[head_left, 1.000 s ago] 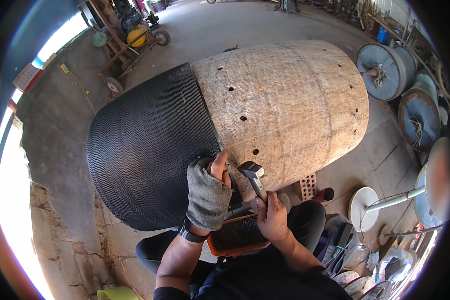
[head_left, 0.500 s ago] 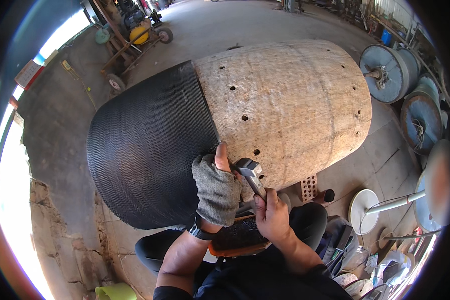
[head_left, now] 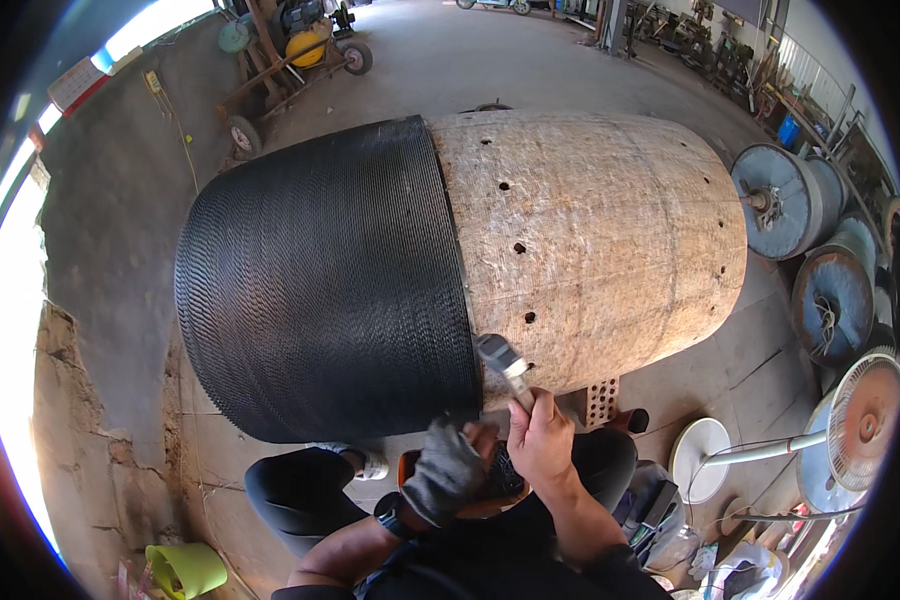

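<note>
A large barrel-shaped wooden drum [head_left: 610,240] lies on its side before me. Tight rows of black toothed strip [head_left: 320,280] wrap its left half; the right half is bare wood with several dark holes. My right hand [head_left: 545,440] grips a hammer [head_left: 505,362], whose head is close to the strip's edge near the drum's front. My left hand [head_left: 445,470], in a grey glove with bare fingertips, is down over an orange tray [head_left: 408,468] of small dark pieces between my knees. Its fingers are blurred, so I cannot tell whether they hold anything.
A perforated brick [head_left: 602,400] stands under the drum's front right. Fan [head_left: 867,425] and white round base [head_left: 700,460] are at the right, below several metal reels [head_left: 782,205]. A wheeled cart [head_left: 310,50] stands far left; a green bucket [head_left: 185,570] lies near left.
My left hand has left the strip's edge on the drum and dropped to the orange tray. The hammer stays in my right hand, slightly lower. The view has shifted, showing more beyond the drum.
</note>
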The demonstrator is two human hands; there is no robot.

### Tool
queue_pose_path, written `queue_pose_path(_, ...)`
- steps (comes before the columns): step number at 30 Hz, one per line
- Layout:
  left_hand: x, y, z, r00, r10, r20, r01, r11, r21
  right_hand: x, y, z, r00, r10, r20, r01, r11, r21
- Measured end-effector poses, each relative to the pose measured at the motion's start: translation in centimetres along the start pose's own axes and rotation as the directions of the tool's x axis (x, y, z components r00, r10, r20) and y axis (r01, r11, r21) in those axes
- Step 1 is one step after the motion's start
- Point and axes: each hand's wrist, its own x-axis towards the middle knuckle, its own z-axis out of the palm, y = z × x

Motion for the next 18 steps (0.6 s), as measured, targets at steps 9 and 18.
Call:
queue_pose_path(9,-1.4,1.8,6.6,0.968,0.154,0.199,-0.092,0.953,-0.288,-0.2,0.7,1.1,0.992,0.124,0.014,-0.124,0.992,0.019)
queue_pose_path(18,-2.9,2.0,11.6,0.975,0.009,0.221,0.068,0.939,-0.338,-0.5,0.0,1.7,0.999,0.009,-0.037,-0.012,0.996,-0.091)
